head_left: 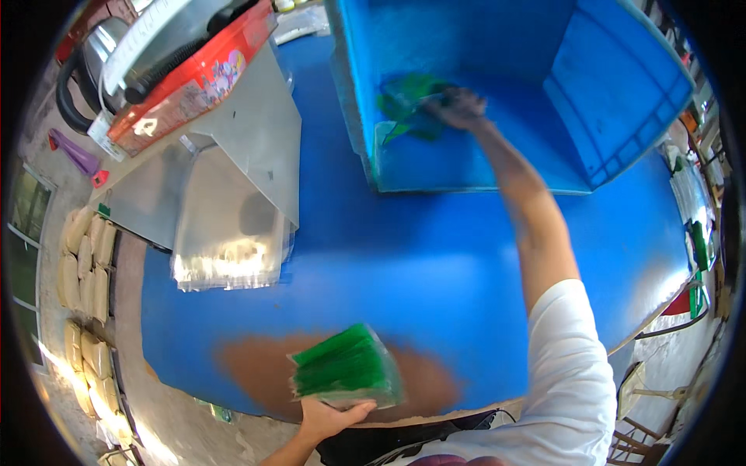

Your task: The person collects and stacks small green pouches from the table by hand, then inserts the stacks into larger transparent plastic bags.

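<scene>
At the near edge of the table, my left hand (326, 418) is closed on the lower end of a clear plastic packet of green strips (346, 365), its thumb pressed over the plastic. My right arm reaches far forward into a blue plastic crate (478, 189) that lies with its open side toward me. Inside it, my right hand (460, 109) is beside a loose green bundle (412, 101) with clear plastic around it. Motion blurs the fingers there, so whether they grip the bundle is unclear.
On the left, a grey sheet-metal holder (264, 140) contains a stack of clear plastic bags (229, 233). A red basin (202, 85) sits on top, near a metal kettle (101, 58). The blue table (388, 264) has a worn brown patch in front. Filled sacks (85, 264) stand left.
</scene>
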The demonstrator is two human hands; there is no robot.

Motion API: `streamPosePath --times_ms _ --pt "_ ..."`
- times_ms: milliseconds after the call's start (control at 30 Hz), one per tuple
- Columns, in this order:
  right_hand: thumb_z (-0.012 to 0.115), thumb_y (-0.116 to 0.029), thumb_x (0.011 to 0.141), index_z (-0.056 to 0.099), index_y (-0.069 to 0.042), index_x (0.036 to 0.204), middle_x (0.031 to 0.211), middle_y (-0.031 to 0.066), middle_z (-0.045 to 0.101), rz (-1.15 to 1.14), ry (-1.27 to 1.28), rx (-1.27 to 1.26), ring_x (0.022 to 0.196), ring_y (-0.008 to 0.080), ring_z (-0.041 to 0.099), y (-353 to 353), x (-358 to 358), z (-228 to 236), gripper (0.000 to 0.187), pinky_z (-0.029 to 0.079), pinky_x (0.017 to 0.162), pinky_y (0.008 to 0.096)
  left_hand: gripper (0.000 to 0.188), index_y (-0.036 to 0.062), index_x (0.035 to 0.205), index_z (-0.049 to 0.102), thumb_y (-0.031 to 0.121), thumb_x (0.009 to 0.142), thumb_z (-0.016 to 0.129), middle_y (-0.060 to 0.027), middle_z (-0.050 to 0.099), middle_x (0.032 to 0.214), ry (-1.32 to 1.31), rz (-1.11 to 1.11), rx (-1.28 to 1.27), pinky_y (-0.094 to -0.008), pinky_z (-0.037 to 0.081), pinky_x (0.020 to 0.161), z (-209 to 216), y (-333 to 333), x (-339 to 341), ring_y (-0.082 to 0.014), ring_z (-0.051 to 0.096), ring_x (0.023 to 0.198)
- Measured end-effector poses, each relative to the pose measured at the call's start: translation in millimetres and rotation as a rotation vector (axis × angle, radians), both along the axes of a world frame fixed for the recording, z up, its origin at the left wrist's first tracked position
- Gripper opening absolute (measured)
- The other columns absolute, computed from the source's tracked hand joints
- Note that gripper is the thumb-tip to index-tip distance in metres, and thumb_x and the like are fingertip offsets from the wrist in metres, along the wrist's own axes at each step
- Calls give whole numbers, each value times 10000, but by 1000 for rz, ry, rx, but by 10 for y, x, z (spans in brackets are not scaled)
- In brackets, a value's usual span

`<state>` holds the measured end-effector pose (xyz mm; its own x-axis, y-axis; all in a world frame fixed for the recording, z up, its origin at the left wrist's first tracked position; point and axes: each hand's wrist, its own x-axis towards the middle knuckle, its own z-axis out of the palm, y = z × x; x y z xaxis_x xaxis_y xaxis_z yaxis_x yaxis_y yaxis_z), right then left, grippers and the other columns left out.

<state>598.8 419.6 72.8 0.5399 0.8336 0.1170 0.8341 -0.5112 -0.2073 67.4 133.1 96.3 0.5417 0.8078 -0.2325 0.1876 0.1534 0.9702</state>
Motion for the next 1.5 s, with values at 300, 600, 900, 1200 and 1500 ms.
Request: streamPosePath --times_ms 300,600,900,1200,1500 --pt "561 -791 763 398 -143 1491 1491 183 384 170 16 37 1392 414 315 -671 -867 -7 988 161 1117 686 581 -28 1151 606 117 670 898 -103 680 1079 -195 83 167 -349 525 888 -120 -28 101 -192 654 985" --pt "583 -632 859 412 -119 1475 1502 220 365 311 -186 300 1397 461 309 -2073 -1519 -221 820 198 1150 619 631 -5 1210 575 124 678 890 -98 652 1151 -267 159 200 -343 514 915 -67 26 64 -200 634 1039" --pt "606 -588 879 457 -113 1438 1476 224 397 205 -99 252 1379 461 336 -3206 -2114 -222 747 227 1139 610 672 0 1257 546 118 688 883 -81 642 1148 -615 292 -69 -337 528 894 -437 36 -197 -187 632 1018" --pt "757 -556 758 438 14 1414 1428 283 432 601 51 105 1329 438 416 -4138 -3188 278 927 348 1100 512 687 119 1397 524 383 808 758 -135 509 1454 -1140 81 -782 -603 335 1132 -605 -1021 -950 -383 430 1376" --pt "626 -199 991 606 -43 1136 1107 30 659 221 1274 812 984 124 591 -4409 -3903 244 214 491 849 302 586 120 1369 550 353 860 722 -120 529 1432 -1254 56 -871 -584 278 1172 -787 -1331 -773 -337 452 1357"
